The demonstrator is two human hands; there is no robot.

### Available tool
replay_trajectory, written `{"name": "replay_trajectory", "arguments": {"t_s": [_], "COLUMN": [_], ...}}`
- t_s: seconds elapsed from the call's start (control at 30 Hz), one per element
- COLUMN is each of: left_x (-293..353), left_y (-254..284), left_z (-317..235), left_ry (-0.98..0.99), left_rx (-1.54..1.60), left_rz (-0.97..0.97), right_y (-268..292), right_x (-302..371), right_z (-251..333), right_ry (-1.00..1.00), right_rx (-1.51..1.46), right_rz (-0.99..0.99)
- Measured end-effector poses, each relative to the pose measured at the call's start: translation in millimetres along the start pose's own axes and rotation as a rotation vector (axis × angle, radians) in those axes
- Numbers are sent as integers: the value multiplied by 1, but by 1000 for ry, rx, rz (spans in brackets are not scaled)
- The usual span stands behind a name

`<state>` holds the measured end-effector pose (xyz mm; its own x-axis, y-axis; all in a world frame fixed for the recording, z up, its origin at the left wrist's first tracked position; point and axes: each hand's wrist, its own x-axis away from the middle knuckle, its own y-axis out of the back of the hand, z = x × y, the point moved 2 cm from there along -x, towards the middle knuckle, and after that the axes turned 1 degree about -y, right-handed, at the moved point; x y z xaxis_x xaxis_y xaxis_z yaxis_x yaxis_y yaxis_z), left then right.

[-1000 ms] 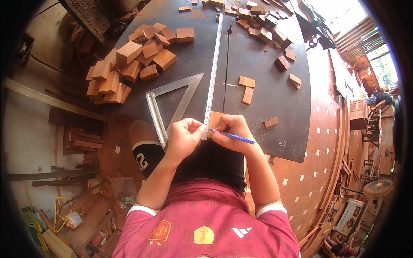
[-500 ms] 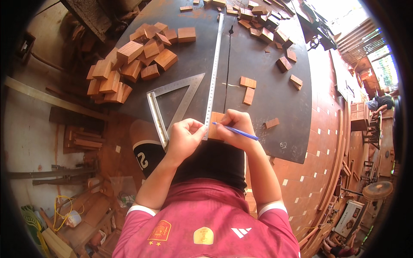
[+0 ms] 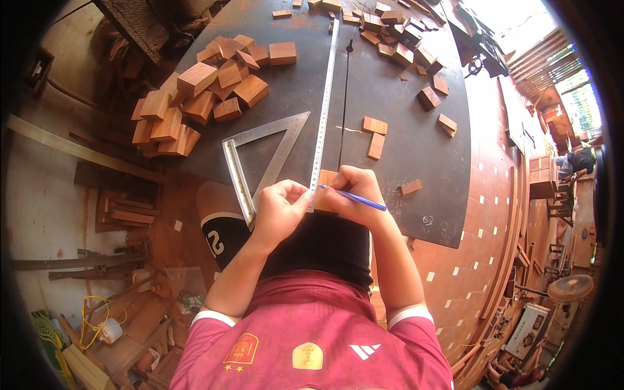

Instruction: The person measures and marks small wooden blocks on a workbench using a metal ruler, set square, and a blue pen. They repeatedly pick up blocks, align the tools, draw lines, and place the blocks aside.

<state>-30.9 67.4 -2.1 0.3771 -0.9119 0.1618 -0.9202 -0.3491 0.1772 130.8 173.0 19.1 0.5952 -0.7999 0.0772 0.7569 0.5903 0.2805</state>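
My left hand pinches the near end of a long metal ruler, which runs away from me over the dark table. Under the ruler's near end and beside it lies a wooden block, partly covered by my hands. A blue pen is gripped in my right hand, its tip at the block's face close to the ruler's edge. Just left of the ruler, a metal triangle square rests on the table near my left hand.
A heap of wooden blocks stands at the table's left. Smaller wooden pieces are scattered at the far right. Two small blocks lie right of the ruler, and another piece nearer me. The table's edge curves along the right.
The pen's back end has swung slightly left and down over my right hand, while its tip stays close to the ruler. The ruler's far end has shifted slightly right.
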Motion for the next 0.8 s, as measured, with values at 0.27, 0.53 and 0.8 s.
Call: {"name": "replay_trajectory", "arguments": {"t_s": [0.27,0.53,0.8], "left_x": [0,0,0], "left_y": [0,0,0], "left_z": [1,-1,-1], "left_ry": [9,-18,-3], "left_rx": [21,-33,-23], "left_rz": [9,-4,-4], "right_y": [1,-1,-1], "right_x": [0,-1,-1], "right_z": [1,-1,-11], "right_ry": [2,-48,-69], "right_rx": [56,-34,-117], "right_rz": [-15,8,-33]}}
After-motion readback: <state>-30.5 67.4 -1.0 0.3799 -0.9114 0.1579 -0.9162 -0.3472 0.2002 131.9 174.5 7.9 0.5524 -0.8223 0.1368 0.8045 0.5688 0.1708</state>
